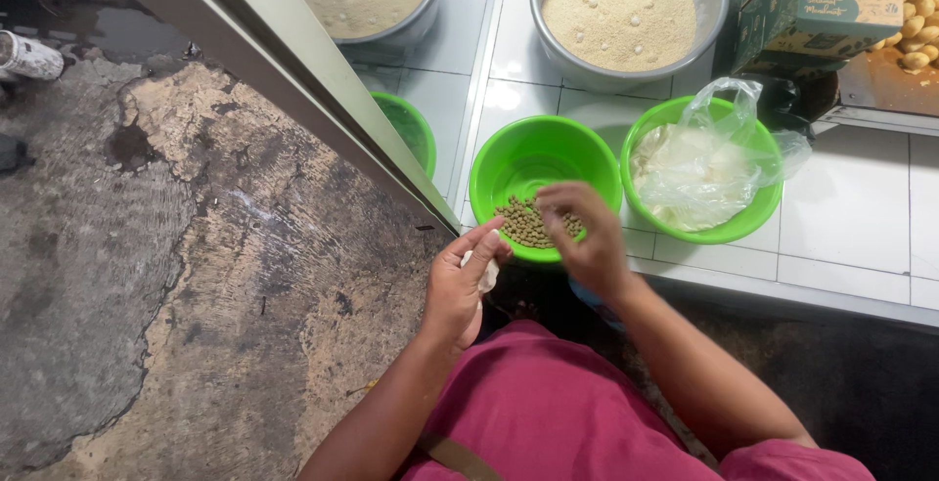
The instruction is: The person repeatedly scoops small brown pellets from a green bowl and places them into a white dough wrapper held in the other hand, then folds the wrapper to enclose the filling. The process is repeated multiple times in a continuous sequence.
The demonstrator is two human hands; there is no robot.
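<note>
Right hand pinching small green-brown pellets inside round green plastic bowl; left hand at seven o'clock, fingers curled around a white lump.

open tiled gap right of bag-filled bowl, metal frame blocking the left, basins crowding behind

so the bowl of pellets sits nearest on the tiled floor, a bowl with a plastic bag in it just to its right, two big pans of crumbs behind them, box far right.
</note>
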